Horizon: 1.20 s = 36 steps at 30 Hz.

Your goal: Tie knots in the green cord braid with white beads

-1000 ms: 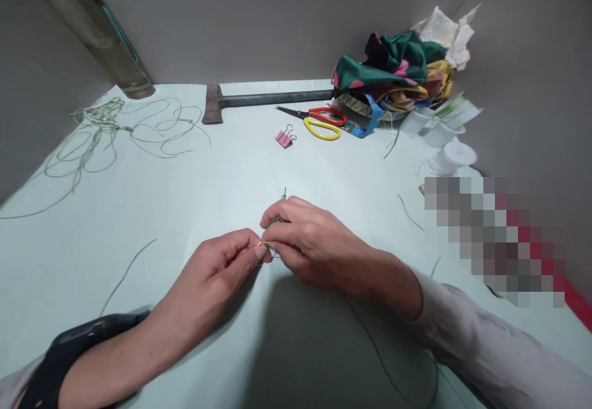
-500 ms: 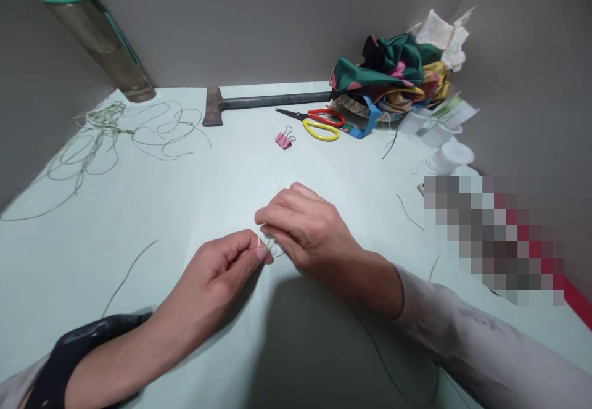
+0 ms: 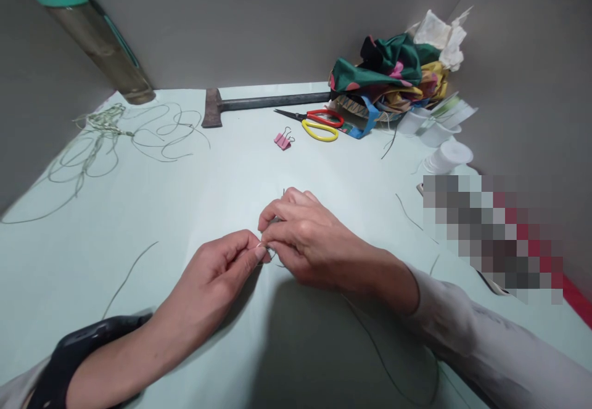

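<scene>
Thumb and forefinger of my left hand (image 3: 231,264) are pinched on a thin cord (image 3: 272,255), part of a small knotted bit that shows between the hands. My right hand (image 3: 305,233) meets it from the right, its fingers bent and its fingertips touching the left fingertips at the cord. Most of the knotted bit is hidden behind the fingers. A long dark strand (image 3: 377,347) of cord runs under my right forearm toward the front edge. Another loose piece of cord (image 3: 129,273) lies left of my left hand.
Beyond the hands lie a pink binder clip (image 3: 283,140), scissors (image 3: 319,126) and a hammer-like tool (image 3: 268,101). A cord tangle (image 3: 99,131) and bottle (image 3: 102,54) are at the left. Cloth (image 3: 393,66), thread spools (image 3: 448,157) and a blurred-out patch (image 3: 490,236) occupy the right.
My right hand has turned slightly and its fingertips have closed in on the left fingertips, covering more of the knotted cord. The left hand has hardly moved.
</scene>
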{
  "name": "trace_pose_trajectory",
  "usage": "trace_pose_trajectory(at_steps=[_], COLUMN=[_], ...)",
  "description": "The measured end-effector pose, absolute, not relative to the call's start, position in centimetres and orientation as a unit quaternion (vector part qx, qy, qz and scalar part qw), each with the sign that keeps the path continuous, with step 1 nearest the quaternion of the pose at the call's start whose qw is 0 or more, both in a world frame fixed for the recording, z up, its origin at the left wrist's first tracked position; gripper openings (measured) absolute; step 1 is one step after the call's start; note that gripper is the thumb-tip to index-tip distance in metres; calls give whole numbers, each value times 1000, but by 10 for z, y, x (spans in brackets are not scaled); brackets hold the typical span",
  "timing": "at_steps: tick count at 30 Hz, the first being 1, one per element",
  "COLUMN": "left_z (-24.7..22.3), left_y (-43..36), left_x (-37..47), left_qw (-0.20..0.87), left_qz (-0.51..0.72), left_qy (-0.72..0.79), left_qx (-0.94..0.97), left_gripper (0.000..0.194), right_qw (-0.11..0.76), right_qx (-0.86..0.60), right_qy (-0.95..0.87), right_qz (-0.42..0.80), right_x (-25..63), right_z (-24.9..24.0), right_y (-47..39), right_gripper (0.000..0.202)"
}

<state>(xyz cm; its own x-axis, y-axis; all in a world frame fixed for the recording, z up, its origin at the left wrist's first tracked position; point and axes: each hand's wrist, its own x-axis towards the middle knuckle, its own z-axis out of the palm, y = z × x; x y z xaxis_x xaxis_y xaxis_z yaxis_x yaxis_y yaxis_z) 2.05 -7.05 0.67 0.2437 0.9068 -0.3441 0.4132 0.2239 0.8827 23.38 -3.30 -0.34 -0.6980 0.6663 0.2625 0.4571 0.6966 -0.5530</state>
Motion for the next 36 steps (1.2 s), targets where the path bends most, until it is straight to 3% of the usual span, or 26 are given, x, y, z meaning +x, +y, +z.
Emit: trace_pose_trajectory(at_steps=[19,28,36], left_z=[7,3,2], left_y=[-75,-70,-70], left_x=[19,17,16], left_qw=[489,620,668], left_qz=[257,271,297], left_qy=[575,552,526], left_qx=[604,487,436], left_gripper=[33,44,43], right_qw=[260,322,332], right_qx=[-334,-291,-238], right_qy=[-879,-899,-909], right_qz=[217,56,-83], right_x=[232,228,233], right_z=[-15,-27,-16], right_y=[-36,-41,-43], right_gripper=[21,29,37])
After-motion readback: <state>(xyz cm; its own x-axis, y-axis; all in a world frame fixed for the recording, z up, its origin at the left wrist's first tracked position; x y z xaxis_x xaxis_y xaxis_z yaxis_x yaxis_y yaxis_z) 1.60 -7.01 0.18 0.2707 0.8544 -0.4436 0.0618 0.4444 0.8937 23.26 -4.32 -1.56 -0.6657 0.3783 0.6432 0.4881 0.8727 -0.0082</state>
